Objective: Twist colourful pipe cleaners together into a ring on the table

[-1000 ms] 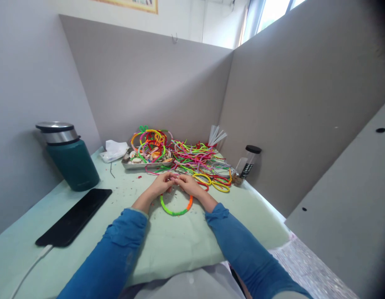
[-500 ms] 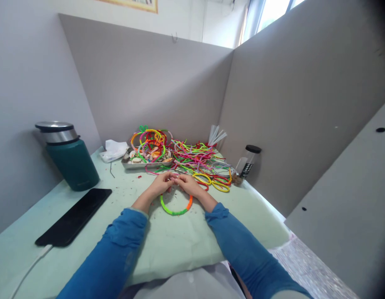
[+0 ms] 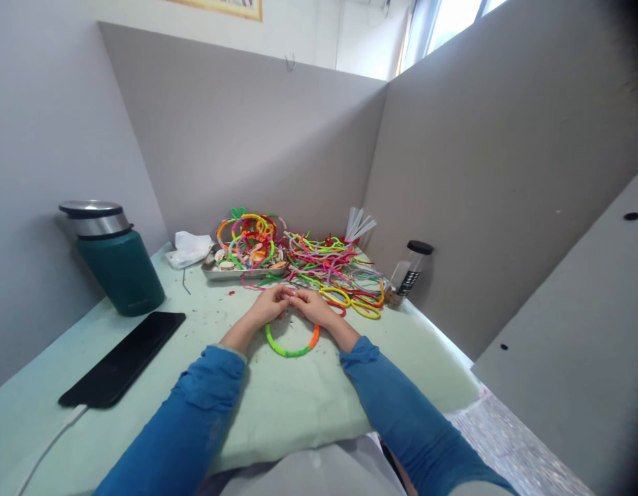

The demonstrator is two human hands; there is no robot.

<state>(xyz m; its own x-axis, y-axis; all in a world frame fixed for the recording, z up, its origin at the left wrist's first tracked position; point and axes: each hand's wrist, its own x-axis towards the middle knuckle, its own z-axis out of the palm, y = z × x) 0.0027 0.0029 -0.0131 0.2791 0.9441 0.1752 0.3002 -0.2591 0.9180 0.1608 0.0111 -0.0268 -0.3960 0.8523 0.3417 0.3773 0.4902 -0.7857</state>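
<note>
A ring of fuzzy pipe cleaner [image 3: 292, 353], green with an orange stretch on its right side, hangs toward me from both hands just over the table. My left hand [image 3: 269, 304] is closed on the ring's far left part, fingertips pinched together. Meeting it at the top, my right hand [image 3: 311, 305] pinches the far right part. The far section of the ring lies hidden behind my fingers. Just beyond my hands are yellow pipe cleaner loops [image 3: 365, 308] and a big heap of coloured pipe cleaners [image 3: 329, 258].
A metal tray [image 3: 231, 275] holds finished-looking rings and shell-like pieces. On the left stand a teal bottle [image 3: 120, 269], a black phone [image 3: 125, 358] with a white cable, and a white plastic bag [image 3: 189, 248]. A clear black-lidded jar [image 3: 412, 265] leans near the right partition [image 3: 479, 193].
</note>
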